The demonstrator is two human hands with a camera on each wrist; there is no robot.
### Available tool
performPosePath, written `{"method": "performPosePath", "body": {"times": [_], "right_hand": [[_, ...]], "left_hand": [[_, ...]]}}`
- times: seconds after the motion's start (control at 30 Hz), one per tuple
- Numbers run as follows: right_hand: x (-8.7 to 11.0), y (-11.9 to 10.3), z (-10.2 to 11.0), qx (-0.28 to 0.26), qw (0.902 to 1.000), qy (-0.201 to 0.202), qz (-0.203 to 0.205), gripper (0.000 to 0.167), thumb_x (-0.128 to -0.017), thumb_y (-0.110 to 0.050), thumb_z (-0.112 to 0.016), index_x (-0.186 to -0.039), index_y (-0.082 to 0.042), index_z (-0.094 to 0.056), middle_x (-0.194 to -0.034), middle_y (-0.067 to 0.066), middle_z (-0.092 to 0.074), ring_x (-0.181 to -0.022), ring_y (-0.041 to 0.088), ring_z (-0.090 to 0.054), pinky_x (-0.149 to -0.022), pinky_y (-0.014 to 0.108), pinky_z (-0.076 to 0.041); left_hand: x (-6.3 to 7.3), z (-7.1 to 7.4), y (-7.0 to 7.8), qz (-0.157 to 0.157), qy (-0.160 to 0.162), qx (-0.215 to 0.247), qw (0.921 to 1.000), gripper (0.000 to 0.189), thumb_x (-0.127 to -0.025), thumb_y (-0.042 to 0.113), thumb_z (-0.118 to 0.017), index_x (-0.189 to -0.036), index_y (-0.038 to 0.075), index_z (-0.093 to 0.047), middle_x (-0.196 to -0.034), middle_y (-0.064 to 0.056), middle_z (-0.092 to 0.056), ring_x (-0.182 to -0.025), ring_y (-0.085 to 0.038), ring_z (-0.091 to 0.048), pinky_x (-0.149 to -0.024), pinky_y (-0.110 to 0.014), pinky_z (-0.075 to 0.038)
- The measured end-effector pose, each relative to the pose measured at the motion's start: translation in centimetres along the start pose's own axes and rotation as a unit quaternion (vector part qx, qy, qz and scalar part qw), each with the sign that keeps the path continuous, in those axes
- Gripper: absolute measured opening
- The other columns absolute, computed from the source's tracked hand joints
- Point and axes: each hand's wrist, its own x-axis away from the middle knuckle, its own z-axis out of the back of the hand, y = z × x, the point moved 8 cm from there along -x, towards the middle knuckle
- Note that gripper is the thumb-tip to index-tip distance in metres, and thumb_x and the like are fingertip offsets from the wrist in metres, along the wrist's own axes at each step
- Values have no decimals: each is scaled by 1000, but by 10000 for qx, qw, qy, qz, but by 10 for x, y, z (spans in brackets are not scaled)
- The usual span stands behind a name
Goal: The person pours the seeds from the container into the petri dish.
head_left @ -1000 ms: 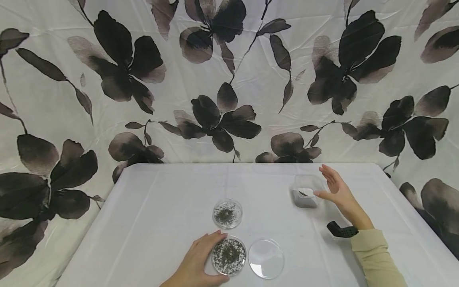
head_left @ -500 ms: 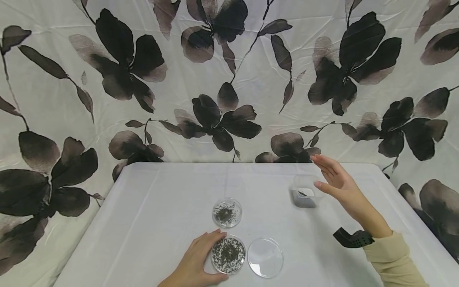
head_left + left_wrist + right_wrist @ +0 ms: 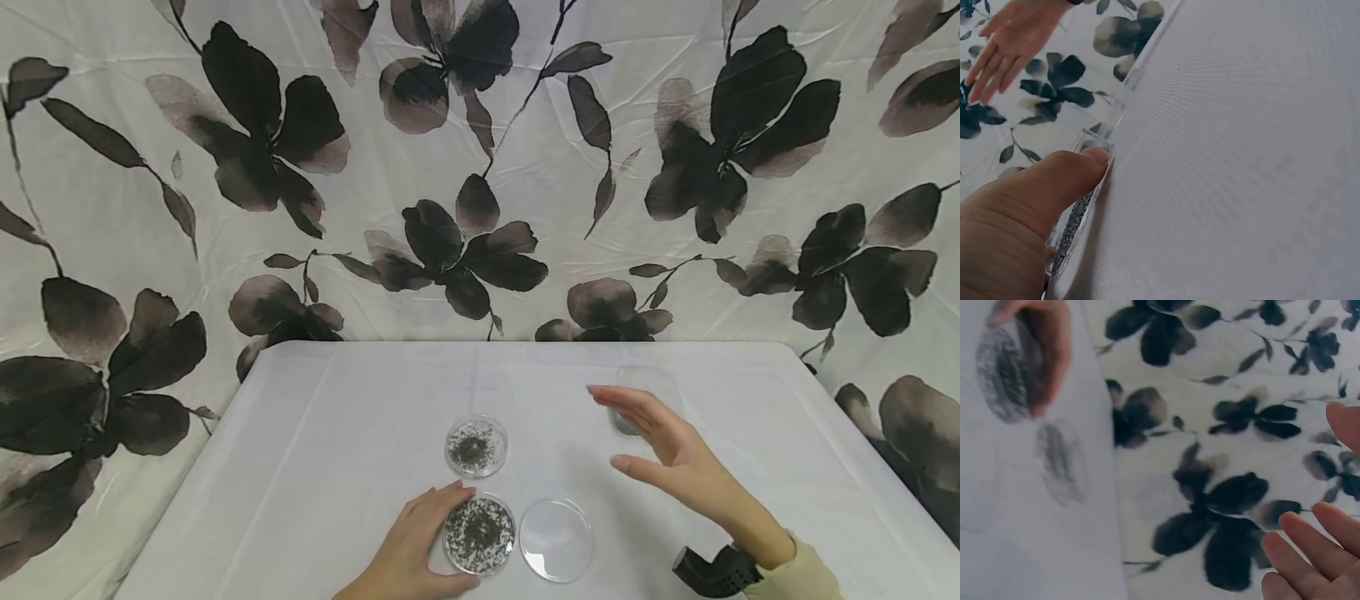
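My left hand (image 3: 412,546) holds the near petri dish (image 3: 480,536) by its edge, with the fingers on the far side and the thumb on the near side. Dark and white grains fill this dish. In the left wrist view the thumb presses its rim (image 3: 1100,178). My right hand (image 3: 675,454) hovers above the table with nothing in it, its fingers extended and the thumb apart. Right of the held dish lies a clear round lid (image 3: 557,542). Behind it stands a second petri dish (image 3: 476,447), with dark grains heaped in the middle and white ones around.
A clear plastic box (image 3: 651,377) with grey contents stands at the back right, partly covered by my right hand. The white tablecloth (image 3: 322,433) ends at a floral curtain (image 3: 465,167). A black device (image 3: 716,572) is strapped to my right wrist.
My right hand has drawn back from the clear box and come left and nearer, over the table. The left hand and the dishes have stayed in place.
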Motion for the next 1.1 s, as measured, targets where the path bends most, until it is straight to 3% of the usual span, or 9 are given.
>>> {"method": "performPosePath", "body": {"times": [0.23,0.37,0.47,0.6,0.77,1.1], "right_hand": [[23,53,-44,17,9968,-615,-519,72,-86,-1,-74,-148,-3,-38,-150,19,-43,-142,20,-37,-116,18,-23],[39,83,-61,591,9857,-1114,-1121,86,-80,-23,-84,-150,-8,-36,-151,14,-42,-142,17,-35,-113,14,-21],[48,92,-68,1090,9772,-1350,-1225,97,-74,-37,-87,-152,-11,-34,-153,8,-40,-143,17,-34,-113,16,-22],[53,91,-74,1589,9762,-1197,-863,101,-70,-41,-88,-151,-12,-36,-150,6,-43,-139,21,-38,-114,18,-25],[54,86,-81,1869,9768,-922,-497,97,-67,-32,-90,-148,-12,-40,-145,4,-47,-134,21,-43,-113,19,-29],[45,78,-92,2273,9701,-854,-1,99,-60,-20,-92,-145,-7,-42,-140,4,-50,-127,20,-50,-109,28,-40]], "left_hand": [[1,-2,-2,77,-51,82,9999,100,-66,55,-86,-147,15,-45,-148,-2,-50,-136,-20,-45,-110,-51,-34],[2,-1,-1,12,1,-15,10000,100,-65,54,-87,-147,14,-45,-147,-3,-50,-135,-21,-47,-110,-48,-34],[1,-1,-1,-3,30,-48,10000,101,-64,54,-88,-147,13,-46,-147,-4,-51,-134,-21,-47,-110,-47,-34],[0,-2,-2,84,-14,6,10000,102,-65,55,-88,-147,14,-45,-147,-3,-50,-135,-21,-46,-111,-48,-33],[2,-3,-3,221,-110,54,9997,101,-66,56,-87,-148,16,-44,-149,-2,-49,-136,-20,-45,-111,-49,-33],[3,-1,1,37,-14,-84,10000,100,-68,58,-84,-147,10,-45,-148,-4,-49,-135,-21,-46,-110,-51,-35]]}}
